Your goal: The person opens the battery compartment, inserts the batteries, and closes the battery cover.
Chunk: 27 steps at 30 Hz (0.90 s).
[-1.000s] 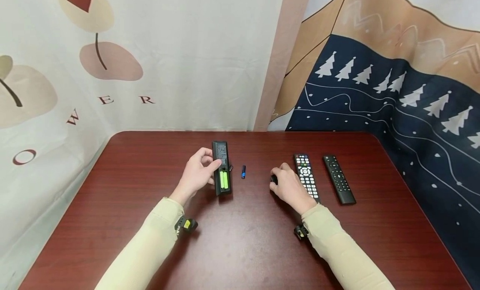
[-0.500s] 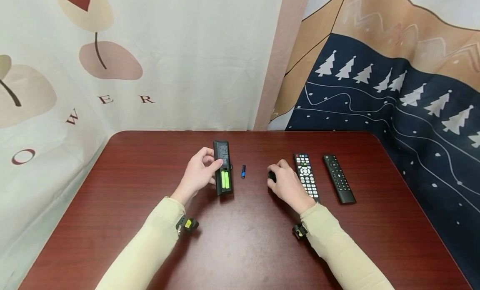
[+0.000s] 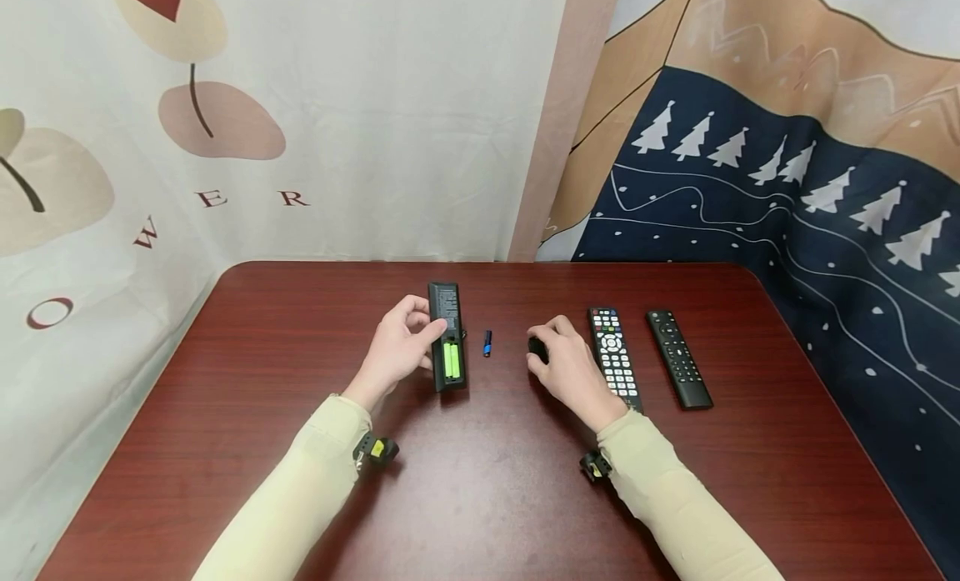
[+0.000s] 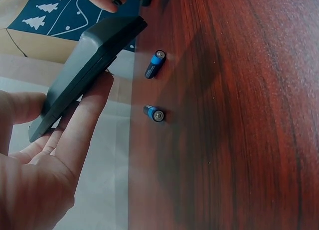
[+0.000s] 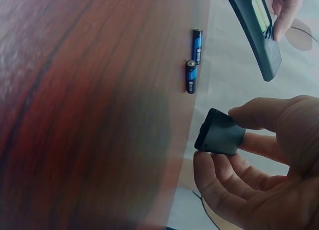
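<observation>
My left hand (image 3: 393, 346) grips a black remote control (image 3: 446, 304), thumb over its back and fingers behind. The back faces up with the battery compartment uncovered, and two green batteries (image 3: 452, 361) lie side by side inside. Raised over the table, my right hand (image 3: 572, 366) pinches a small black battery cover (image 5: 222, 134) between thumb and fingers. Between the hands a blue-and-black battery (image 3: 487, 343) lies on the table. A second such battery (image 4: 154, 113) is plain in the left wrist view, but the remote mostly hides it in the head view.
To the right on the reddish-brown table (image 3: 480, 498) lie a black remote with white buttons (image 3: 613, 352), partly under my right hand and wrist, and a plain black remote (image 3: 678, 360). Printed curtains (image 3: 390, 131) hang behind the table's far edge.
My right hand has moved slightly left with the battery cover, toward the held remote. The left hand and its remote have shifted very slightly right. The loose battery lies where it was.
</observation>
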Each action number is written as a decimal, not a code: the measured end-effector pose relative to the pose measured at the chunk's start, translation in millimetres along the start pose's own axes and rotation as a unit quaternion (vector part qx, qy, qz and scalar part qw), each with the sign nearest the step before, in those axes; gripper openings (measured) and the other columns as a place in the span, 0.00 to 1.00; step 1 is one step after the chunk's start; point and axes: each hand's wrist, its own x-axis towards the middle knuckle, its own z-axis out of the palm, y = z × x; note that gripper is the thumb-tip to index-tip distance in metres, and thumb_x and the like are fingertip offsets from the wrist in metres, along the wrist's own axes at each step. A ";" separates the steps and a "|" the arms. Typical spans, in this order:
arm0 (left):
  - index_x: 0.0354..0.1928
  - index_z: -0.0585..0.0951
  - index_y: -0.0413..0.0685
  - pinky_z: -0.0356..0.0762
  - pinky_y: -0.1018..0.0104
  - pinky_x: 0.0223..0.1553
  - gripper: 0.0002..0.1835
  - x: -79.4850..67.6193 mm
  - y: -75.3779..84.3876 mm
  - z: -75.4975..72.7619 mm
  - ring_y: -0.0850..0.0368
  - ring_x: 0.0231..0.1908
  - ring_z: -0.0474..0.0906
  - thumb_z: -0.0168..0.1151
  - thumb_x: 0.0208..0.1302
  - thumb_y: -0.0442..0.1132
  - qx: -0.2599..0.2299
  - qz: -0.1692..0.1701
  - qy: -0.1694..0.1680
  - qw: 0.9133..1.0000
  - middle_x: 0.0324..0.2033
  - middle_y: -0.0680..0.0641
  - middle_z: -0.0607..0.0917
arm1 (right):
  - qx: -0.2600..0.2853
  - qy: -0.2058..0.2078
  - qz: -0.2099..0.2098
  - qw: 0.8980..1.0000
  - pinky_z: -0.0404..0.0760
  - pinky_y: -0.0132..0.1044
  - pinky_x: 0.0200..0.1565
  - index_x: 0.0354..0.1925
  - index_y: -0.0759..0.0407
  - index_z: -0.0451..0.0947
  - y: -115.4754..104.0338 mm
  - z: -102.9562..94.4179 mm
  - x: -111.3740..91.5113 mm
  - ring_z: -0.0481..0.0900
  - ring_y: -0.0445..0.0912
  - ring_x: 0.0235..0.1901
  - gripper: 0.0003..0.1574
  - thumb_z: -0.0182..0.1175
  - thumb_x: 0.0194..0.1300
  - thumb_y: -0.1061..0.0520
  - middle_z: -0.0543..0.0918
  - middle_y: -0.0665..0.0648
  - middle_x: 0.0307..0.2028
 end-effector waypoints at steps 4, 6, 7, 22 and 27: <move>0.53 0.74 0.40 0.86 0.45 0.25 0.13 0.4 -0.6 0.5 0.56 0.18 0.79 0.63 0.72 0.36 -0.003 0.000 -0.001 1.000 0.34 0.44 0.83 | 0.006 0.006 -0.008 1.000 0.83 0.42 0.35 0.55 0.65 0.83 -3.4 0.0 0.0 0.80 0.49 0.34 0.20 0.70 0.65 0.63 0.77 0.63 0.47; 0.53 0.74 0.40 0.86 0.45 0.25 0.13 0.5 -0.9 0.6 0.54 0.18 0.79 0.64 0.72 0.36 -0.003 -0.003 -0.002 1.000 0.35 0.44 0.83 | 0.009 0.009 -0.013 1.000 0.82 0.41 0.34 0.55 0.65 0.83 -4.9 0.2 0.0 0.78 0.48 0.33 0.20 0.70 0.65 0.63 0.77 0.62 0.47; 0.53 0.74 0.40 0.86 0.45 0.25 0.13 0.6 -1.1 0.6 0.54 0.18 0.79 0.64 0.72 0.36 -0.002 -0.004 -0.002 1.000 0.35 0.44 0.83 | 0.011 0.011 -0.015 1.000 0.81 0.40 0.34 0.55 0.65 0.83 -5.7 0.6 0.0 0.77 0.48 0.33 0.20 0.70 0.65 0.63 0.77 0.62 0.47; 0.54 0.74 0.42 0.86 0.49 0.26 0.14 0.5 -1.7 -0.8 0.54 0.20 0.79 0.64 0.73 0.38 0.001 -0.015 0.003 1.000 0.38 0.43 0.84 | 0.060 0.012 -0.008 0.998 0.73 0.35 0.31 0.55 0.64 0.83 -19.4 10.2 -4.2 0.71 0.43 0.32 0.18 0.68 0.67 0.63 0.76 0.58 0.45; 0.54 0.74 0.43 0.86 0.47 0.26 0.14 1.3 -3.8 1.5 0.45 0.18 0.80 0.64 0.73 0.38 0.000 -0.020 0.000 1.000 0.37 0.44 0.83 | 0.068 0.019 -0.013 0.997 0.73 0.34 0.30 0.54 0.63 0.83 -22.6 15.1 -5.5 0.70 0.43 0.31 0.17 0.69 0.66 0.63 0.76 0.57 0.44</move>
